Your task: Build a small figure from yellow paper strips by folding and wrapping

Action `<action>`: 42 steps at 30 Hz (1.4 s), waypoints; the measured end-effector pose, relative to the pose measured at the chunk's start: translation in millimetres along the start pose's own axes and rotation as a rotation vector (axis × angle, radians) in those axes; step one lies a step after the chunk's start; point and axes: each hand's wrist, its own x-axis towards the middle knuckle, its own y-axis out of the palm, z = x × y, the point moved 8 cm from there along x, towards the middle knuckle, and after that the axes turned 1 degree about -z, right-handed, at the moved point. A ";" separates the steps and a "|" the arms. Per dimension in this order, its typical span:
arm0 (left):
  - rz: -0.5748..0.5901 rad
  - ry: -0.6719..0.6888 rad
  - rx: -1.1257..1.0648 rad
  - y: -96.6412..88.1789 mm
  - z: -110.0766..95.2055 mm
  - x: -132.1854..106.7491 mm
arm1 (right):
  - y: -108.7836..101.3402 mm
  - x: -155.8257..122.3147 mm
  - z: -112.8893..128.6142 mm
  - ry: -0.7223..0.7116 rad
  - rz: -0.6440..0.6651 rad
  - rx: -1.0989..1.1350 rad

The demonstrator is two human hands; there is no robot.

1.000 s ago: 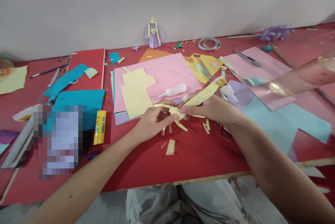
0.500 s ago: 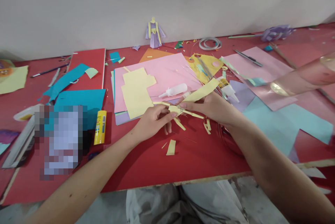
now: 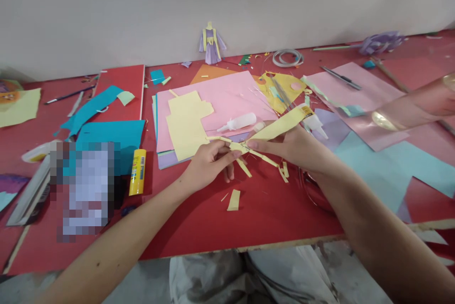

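Note:
My left hand (image 3: 209, 164) pinches a small pale-yellow paper figure (image 3: 237, 146) with thin rolled limbs, thumb on top of its body. My right hand (image 3: 291, 146) reaches in from the other side, its thumb and fingers closed at the figure and on a pale-yellow paper strip (image 3: 277, 124) that slants up to the right. The right fingertips are partly hidden behind the strip. Under the hands lies a small yellow paper scrap (image 3: 233, 200). Behind them, a white nozzle bottle (image 3: 240, 122) and a cut yellow sheet (image 3: 185, 128) rest on pink paper (image 3: 227, 88).
A yellow glue stick (image 3: 137, 172) stands left of my hands. A glue bottle (image 3: 314, 123) lies beyond my right hand. Against the wall leans a purple-and-yellow paper doll (image 3: 212, 45). Another person's forearm (image 3: 419, 105) reaches in from the right over pink paper.
The view has shifted slightly. Both hands keep almost the same hold on the figure, and the yellow strip's free end sits a little farther right.

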 end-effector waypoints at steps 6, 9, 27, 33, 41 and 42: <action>0.012 0.012 -0.016 1.4 -1.7 -0.6 | 4.5 0.9 2.7 -0.016 0.035 0.025; 0.002 0.010 -0.019 -0.2 -0.3 -0.6 | 1.1 1.1 2.1 0.018 -0.020 0.031; 0.004 0.023 0.009 0.2 -0.4 -1.4 | 5.8 0.7 -1.3 0.044 0.089 0.021; 0.003 0.020 0.023 -0.3 0.9 -1.1 | 7.4 2.2 -3.4 0.055 0.111 0.060; 0.009 0.052 0.032 2.5 -6.4 -0.7 | 8.0 3.1 -4.7 0.088 0.111 0.107; 0.006 0.060 0.039 2.5 -8.0 -1.0 | 8.4 2.9 -6.0 0.099 0.112 0.120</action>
